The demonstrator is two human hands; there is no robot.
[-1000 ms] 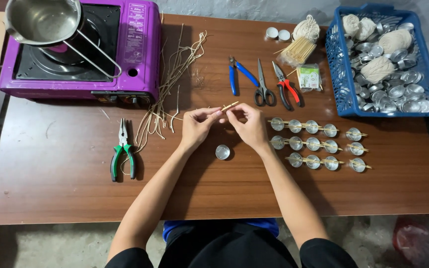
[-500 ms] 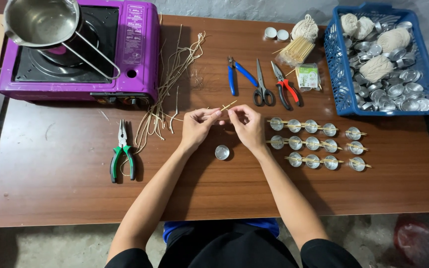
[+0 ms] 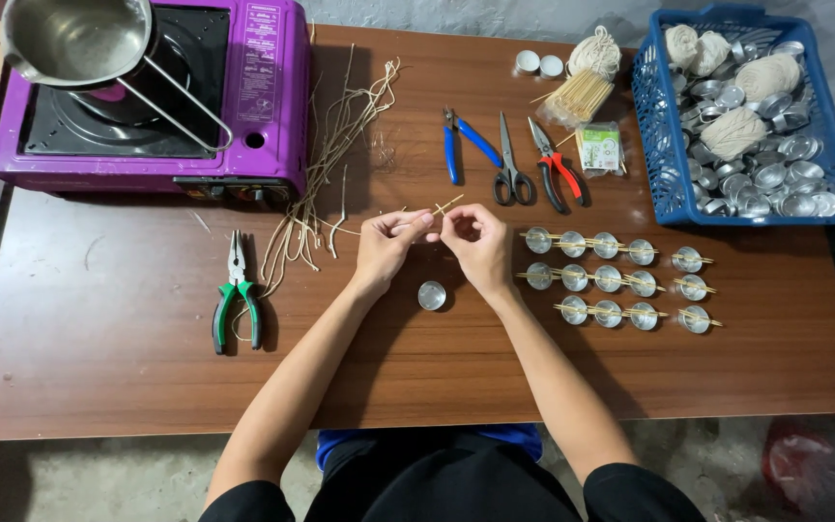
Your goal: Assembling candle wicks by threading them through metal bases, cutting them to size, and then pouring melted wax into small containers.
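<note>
Together, left hand [image 3: 386, 246] and right hand [image 3: 476, 242], fingertips pinched on thin stick [image 3: 435, 210] above cup [image 3: 431, 295]

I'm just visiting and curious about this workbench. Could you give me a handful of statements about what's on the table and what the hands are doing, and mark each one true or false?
1. Both hands, the left hand and the right hand, pinch a thin wooden stick above the table. True.
2. A single small metal cup sits on the table just below the hands. True.
3. The green-handled pliers lie inside the blue basket. False: they lie on the table, to the left of the hands.
4. The metal saucepan stands on the purple stove. True.
5. The scissors are held in the right hand. False: they lie on the table beyond the hands.
</note>
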